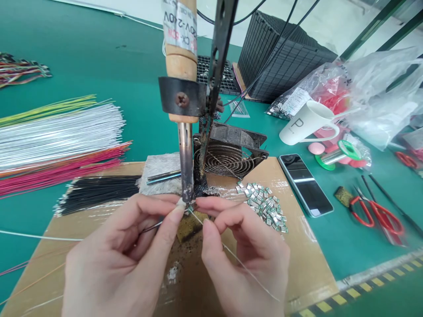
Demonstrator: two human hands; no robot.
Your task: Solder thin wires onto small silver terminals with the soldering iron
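A soldering iron [187, 145] is clamped upright, tip down, in a black metal stand [211, 79]. Just below its tip my two hands meet. My left hand [125, 251] is closed in a pinch on a small part with a greenish edge [190, 210], mostly hidden by the fingers. Thin white, pink and orange wires [39, 235] trail out to the left of this hand. Between thumb and fingers, my right hand [244, 251] pinches a thin silvery solder wire [244, 266], whose upper end reaches the iron's tip. Behind the fingertips lies a yellowish sponge [191, 226].
Small metal connectors [264, 204] lie piled on the cardboard [307, 264], near a phone [306, 185]. Black wires [102, 191] and white wires [59, 136] lie left. A fan [231, 154] stands behind the iron. Right are a mug [307, 123], solder spool [339, 154] and scissors [376, 215].
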